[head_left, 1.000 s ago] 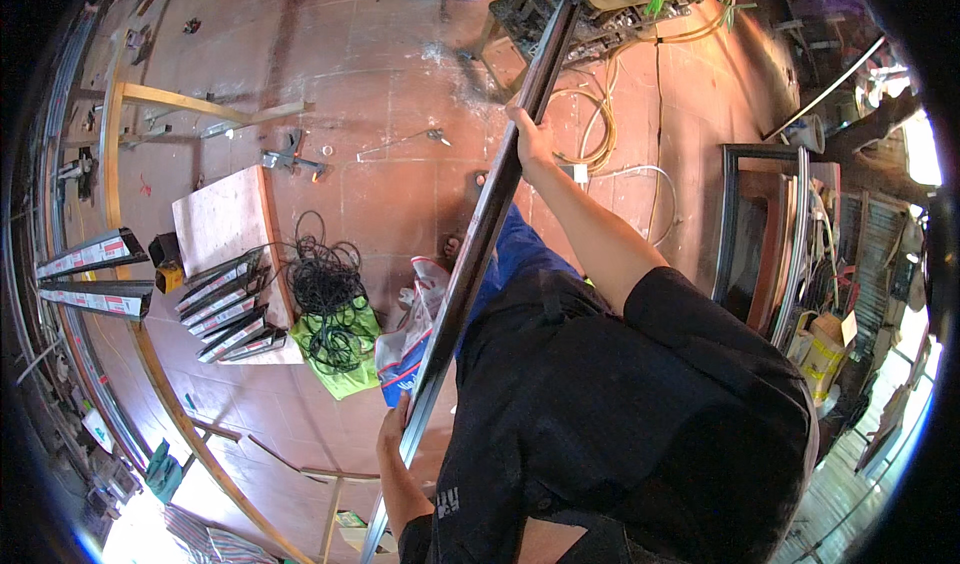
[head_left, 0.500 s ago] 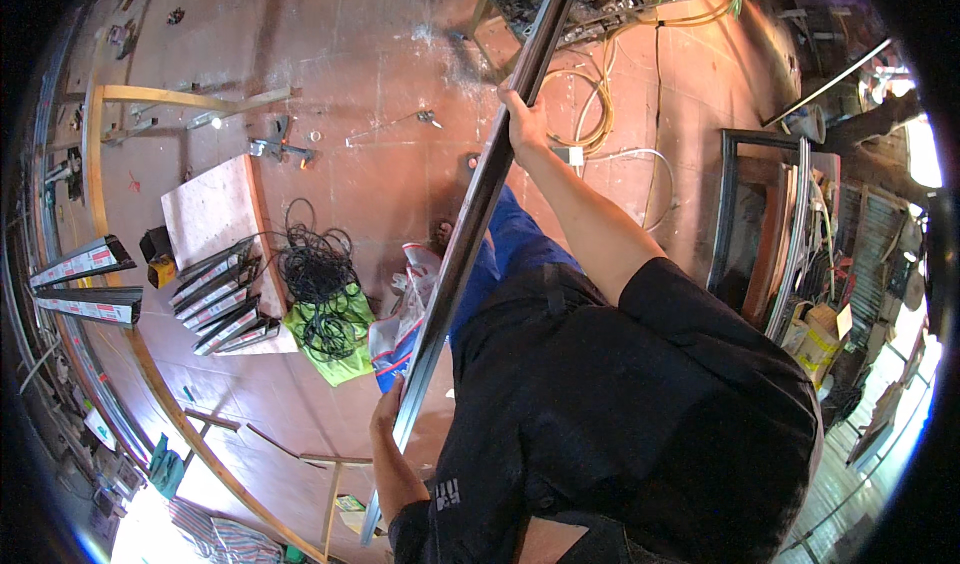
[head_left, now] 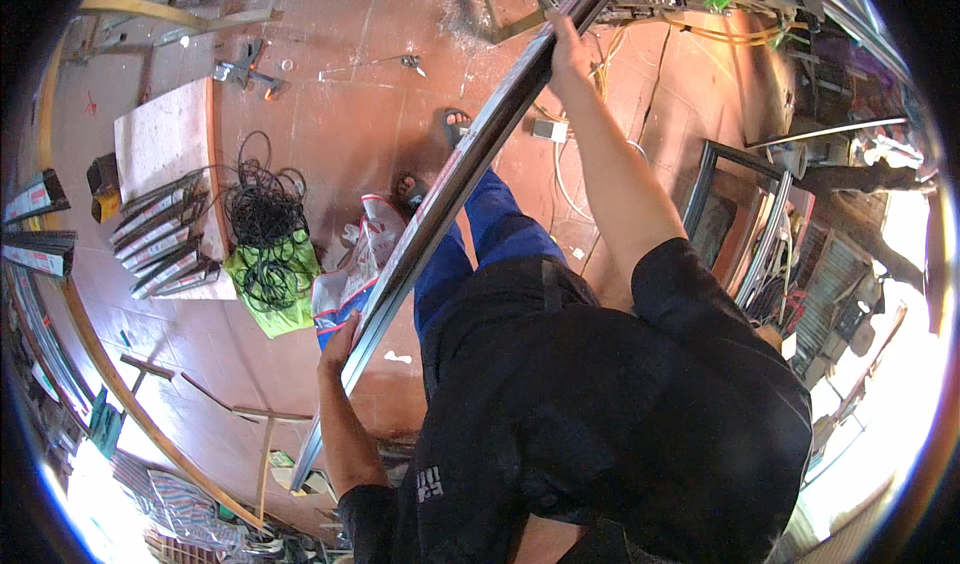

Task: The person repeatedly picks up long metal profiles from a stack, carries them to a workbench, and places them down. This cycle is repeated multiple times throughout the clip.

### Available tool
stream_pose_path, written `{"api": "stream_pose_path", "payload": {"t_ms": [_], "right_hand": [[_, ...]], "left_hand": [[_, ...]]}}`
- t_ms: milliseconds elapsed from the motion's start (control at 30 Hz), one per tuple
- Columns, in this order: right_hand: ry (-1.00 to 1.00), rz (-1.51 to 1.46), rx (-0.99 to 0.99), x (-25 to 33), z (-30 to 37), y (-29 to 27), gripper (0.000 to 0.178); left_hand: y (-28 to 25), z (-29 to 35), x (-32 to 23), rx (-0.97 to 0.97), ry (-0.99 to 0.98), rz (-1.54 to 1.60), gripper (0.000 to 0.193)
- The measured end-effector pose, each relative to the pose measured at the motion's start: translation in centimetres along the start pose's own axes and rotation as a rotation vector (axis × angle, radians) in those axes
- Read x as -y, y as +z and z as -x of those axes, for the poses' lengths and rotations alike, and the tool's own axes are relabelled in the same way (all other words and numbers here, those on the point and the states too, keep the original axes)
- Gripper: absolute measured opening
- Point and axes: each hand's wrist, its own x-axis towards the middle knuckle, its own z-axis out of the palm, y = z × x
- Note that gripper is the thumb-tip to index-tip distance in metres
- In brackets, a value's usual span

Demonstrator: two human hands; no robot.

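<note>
A long dark metal profile bar [head_left: 455, 179] runs slantwise across the view, from the upper right to the lower left, in front of my legs. My right hand [head_left: 572, 59] is wrapped around it near its upper end. Lower down, my left hand [head_left: 340, 342] grips the same bar, with its fingers partly hidden behind it. Beside the left hand lies a clear plastic bag [head_left: 365, 249] with red and blue edging, partly covered by the bar. The bar's far upper end reaches a cluttered bench.
Left of me, a pale board [head_left: 165, 134] carries several bundled dark strips [head_left: 165, 239]. A black cable tangle [head_left: 265, 204] rests on a green bag [head_left: 275, 299]. A clamp-like tool [head_left: 245, 69] lies on the tiled floor. Dark frames [head_left: 700, 204] lean at right.
The bar has tilted further toward the right at its upper end, and my right hand has moved up and right with it. The surroundings have shifted left and up in view.
</note>
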Motion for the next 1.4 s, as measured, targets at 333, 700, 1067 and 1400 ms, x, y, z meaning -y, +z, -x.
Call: {"api": "stream_pose_path", "payload": {"t_ms": [333,700,1067,1400], "right_hand": [[-0.135,0.120,-0.052,0.2,-1.3,0.1,0.049],[-0.106,0.078,-0.058,0.0,3.6,1.0,0.045],[-0.084,0.046,-0.015,1.6,-1.4,0.5,0.059],[-0.189,0.190,-0.098,3.0,0.5,1.2,0.057]], "left_hand": [[0.2,2.4,-1.3,0.007,-0.150,0.000,0.098],[-1.0,4.3,0.4,-0.054,-0.384,-0.014,0.107],[0.1,-1.5,0.4,-0.045,-0.161,-0.010,0.081],[0.3,0.5,-1.1,-0.063,-0.276,-0.088,0.111]]}}
